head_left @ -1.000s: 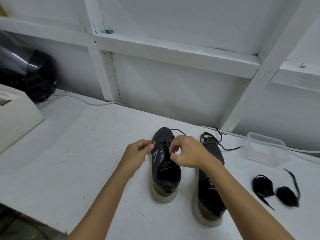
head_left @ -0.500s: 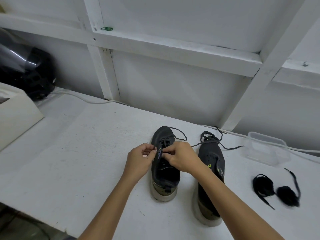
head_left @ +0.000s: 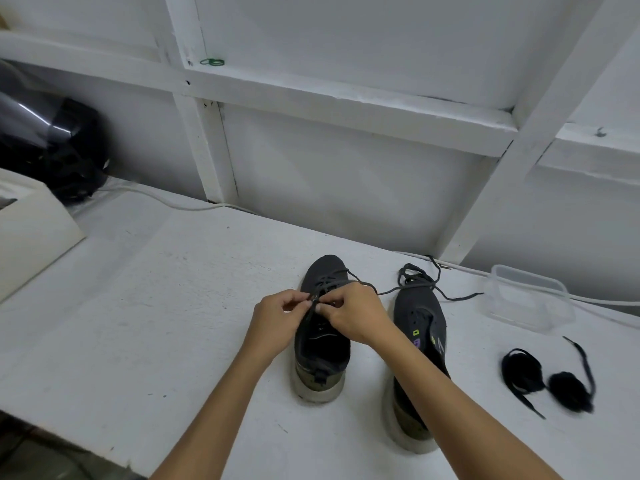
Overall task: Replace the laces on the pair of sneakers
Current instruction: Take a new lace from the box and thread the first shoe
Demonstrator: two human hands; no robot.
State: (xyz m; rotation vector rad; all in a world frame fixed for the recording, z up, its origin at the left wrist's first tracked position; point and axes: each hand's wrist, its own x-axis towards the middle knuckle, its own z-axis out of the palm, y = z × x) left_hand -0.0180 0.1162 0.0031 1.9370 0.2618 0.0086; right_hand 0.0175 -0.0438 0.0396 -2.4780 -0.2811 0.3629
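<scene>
Sneakers (head_left: 322, 327): we see both side by side on the white surface (head_left: 145, 306).
Left hand (head_left: 277, 320): pinches the lace (head_left: 332, 284).
Right hand (head_left: 356, 313): pinches it too.
Risk: we judge a slipped pinch could snag an eyelet.

- Both forearms were bare and came up from the bottom edge, converging toward centre.
- Left hand (head_left: 277, 322) sat palm inward, fingers curled, thumb and forefinger tips pressed together in a pinch at its right side.
- Right hand (head_left: 353, 315) was knuckles-up, back of hand facing the camera, fingers curled under, tips pinched at its left side.
- The two pinches were just beside each other, nearly touching.
- Right wrist bent slightly down; right forearm ran long and diagonal from the lower right.
- Left forearm rose steeper from bottom centre, wrist roughly straight.
</scene>
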